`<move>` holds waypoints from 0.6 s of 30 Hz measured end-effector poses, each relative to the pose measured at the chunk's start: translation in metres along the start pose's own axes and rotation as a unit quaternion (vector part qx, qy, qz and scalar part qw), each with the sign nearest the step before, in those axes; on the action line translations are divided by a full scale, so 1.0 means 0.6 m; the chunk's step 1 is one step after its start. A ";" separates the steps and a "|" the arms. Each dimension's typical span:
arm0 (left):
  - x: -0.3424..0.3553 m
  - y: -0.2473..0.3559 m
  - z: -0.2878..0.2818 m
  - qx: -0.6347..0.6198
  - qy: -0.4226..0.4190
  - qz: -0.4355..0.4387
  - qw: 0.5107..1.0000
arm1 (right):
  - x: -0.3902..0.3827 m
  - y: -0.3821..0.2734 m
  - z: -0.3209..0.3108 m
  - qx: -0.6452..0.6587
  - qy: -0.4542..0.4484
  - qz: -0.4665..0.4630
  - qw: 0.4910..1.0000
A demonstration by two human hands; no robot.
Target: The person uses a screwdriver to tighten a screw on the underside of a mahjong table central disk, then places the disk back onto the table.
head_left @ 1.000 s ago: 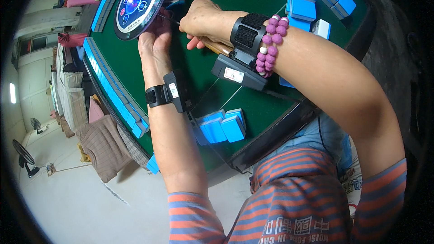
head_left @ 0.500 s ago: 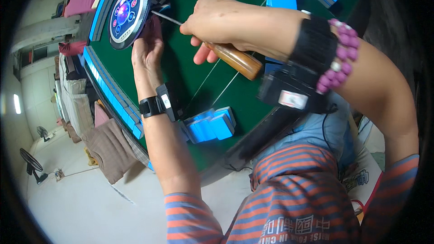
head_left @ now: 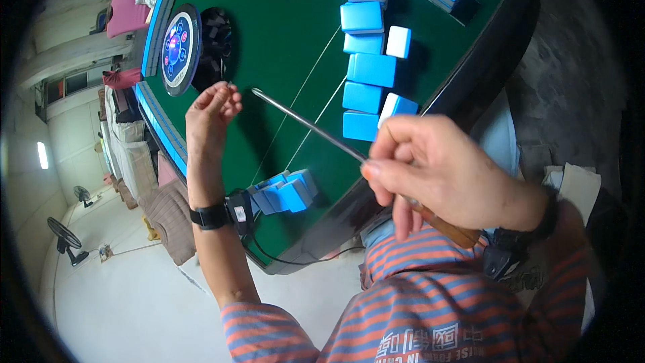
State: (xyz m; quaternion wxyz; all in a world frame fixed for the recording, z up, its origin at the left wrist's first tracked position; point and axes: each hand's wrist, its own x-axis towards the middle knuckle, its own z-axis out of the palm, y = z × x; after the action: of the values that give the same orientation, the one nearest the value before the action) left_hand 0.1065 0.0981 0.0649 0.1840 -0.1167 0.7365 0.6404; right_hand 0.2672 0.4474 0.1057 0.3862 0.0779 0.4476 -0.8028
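Observation:
My right hand point(head_left: 430, 168) is closed round the wooden handle of a screwdriver point(head_left: 309, 125), low over the table's near edge. The metal shaft points left toward my left hand point(head_left: 213, 106), its tip a short way from the fingers. Those fingers are pinched together, with a tiny dark bit at their tips, too small to name. Just beyond them a round control panel point(head_left: 176, 50) with a lit display stands tilted above the green table point(head_left: 269, 27). Behind the panel is a black mechanism point(head_left: 213, 44), partly hidden by it.
Blue-backed mahjong tiles point(head_left: 369, 70) stand in a row at the right, with a few loose beside them. A small tile cluster point(head_left: 285, 191) lies near my left wrist. More tiles point(head_left: 161, 124) line the left edge. A fan point(head_left: 65, 235) stands on the floor.
My right hand has drawn the screwdriver back from the panel, toward my body. My left hand has come out from beneath the panel and is now pinched in front of it.

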 end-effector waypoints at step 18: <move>-0.047 -0.005 0.084 0.339 0.017 0.044 0.940 | -0.060 0.129 -0.036 0.062 0.001 0.035 0.997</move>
State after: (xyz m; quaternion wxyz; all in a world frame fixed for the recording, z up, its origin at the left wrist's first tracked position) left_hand 0.1392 0.1456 0.0686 0.1716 -0.0259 0.9173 0.3585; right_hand 0.3404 0.4605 0.0590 0.4078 0.1177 0.3945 -0.8150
